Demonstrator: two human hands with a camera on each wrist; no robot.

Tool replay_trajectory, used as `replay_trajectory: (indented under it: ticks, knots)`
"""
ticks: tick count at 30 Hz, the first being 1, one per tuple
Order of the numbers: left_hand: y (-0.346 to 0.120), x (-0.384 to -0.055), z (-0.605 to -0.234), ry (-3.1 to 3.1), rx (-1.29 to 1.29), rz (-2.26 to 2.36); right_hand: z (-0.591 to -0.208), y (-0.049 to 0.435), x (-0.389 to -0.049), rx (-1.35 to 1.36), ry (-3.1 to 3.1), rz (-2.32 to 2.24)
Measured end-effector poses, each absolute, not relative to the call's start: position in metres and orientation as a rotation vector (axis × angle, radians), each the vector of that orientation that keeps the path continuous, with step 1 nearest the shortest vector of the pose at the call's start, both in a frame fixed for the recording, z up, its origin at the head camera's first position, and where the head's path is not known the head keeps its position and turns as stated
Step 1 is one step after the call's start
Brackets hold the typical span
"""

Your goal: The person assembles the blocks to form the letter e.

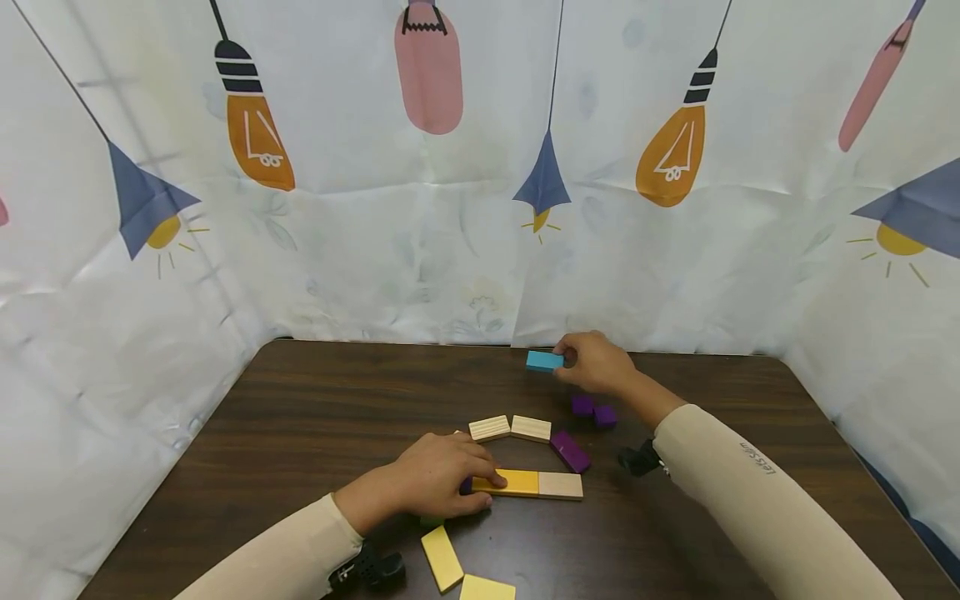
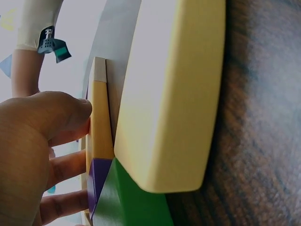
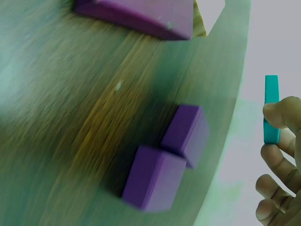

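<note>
In the head view my right hand pinches a small blue wooden block near the table's far edge. The right wrist view shows the blue block between thumb and fingers. My left hand rests its fingers on a yellow block, which lies end to end with a plain wood block. Partly under that hand are a dark purple block and a green block. Beyond it, two pale wood blocks and a purple block form a curve.
Two small purple blocks sit below the right hand. Nearer me lie light yellow blocks, one large in the left wrist view. The dark wooden table meets a white patterned cloth at the back and sides.
</note>
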State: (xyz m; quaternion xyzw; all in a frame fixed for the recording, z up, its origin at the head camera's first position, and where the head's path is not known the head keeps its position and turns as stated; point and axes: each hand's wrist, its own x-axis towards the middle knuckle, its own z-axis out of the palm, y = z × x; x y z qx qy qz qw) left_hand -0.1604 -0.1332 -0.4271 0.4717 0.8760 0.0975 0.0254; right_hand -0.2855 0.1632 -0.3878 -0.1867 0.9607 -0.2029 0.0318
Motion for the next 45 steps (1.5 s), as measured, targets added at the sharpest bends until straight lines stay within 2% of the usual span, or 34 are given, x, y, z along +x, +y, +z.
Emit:
replay_trajectory:
  ticks: [16,45]
  knots:
    - [-0.134,-0.161,-0.428,2.709,1.475,0.303,-0.395,0.198,-0.248,-0.692,2.965,-0.658]
    - [-0.133,-0.161,-0.427,2.702,1.415,0.29,-0.406,0.208,-0.16,-0.917,2.902,-0.787]
